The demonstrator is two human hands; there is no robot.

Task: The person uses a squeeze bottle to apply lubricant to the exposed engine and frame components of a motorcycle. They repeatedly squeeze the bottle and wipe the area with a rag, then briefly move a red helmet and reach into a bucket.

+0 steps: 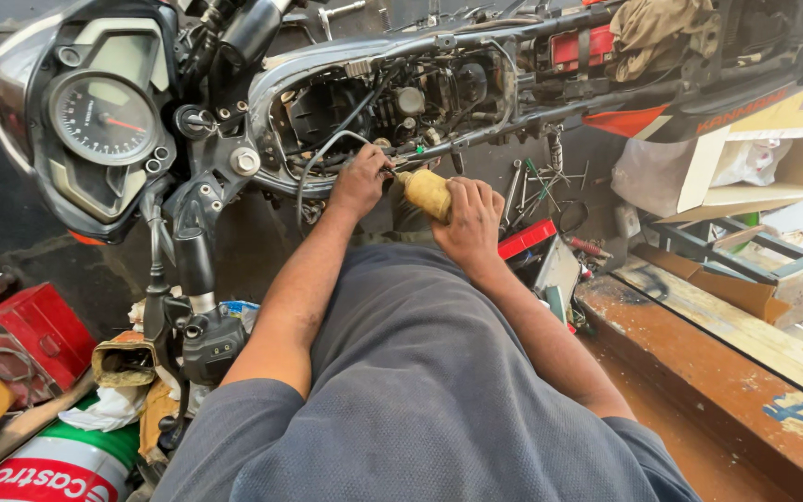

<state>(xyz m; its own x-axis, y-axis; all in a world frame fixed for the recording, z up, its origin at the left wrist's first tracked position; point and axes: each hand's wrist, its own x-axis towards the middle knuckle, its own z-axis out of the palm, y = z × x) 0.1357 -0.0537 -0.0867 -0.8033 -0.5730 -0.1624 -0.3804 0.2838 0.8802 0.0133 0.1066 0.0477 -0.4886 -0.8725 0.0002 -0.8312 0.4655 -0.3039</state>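
Across the top of the frame we see a motorcycle (439, 84) with its covers removed, so the frame tubes, cables and engine parts are open to view. Its instrument panel (104, 121), with a round dial and a red needle, fills the upper left.

On the right side we see a long wooden bench (745, 363), brown and worn, and above it an open cardboard box (755, 177). At the left edge there is a red metal box (34, 330), and in the lower left corner a green, white and red oil can (62, 460) lies on its side.

A red tray with small parts (527, 239) stands on the floor just right of centre, with loose wrenches (536, 181) beyond it.

In the centre, our right hand (471, 218) is closed around the yellow handle of a screwdriver (427, 191), whose shaft points left toward the engine. Our left hand (360, 181) is just beside it, with the fingers pressed together at the tip of the tool, against the lower frame tube; what they pinch we cannot tell.
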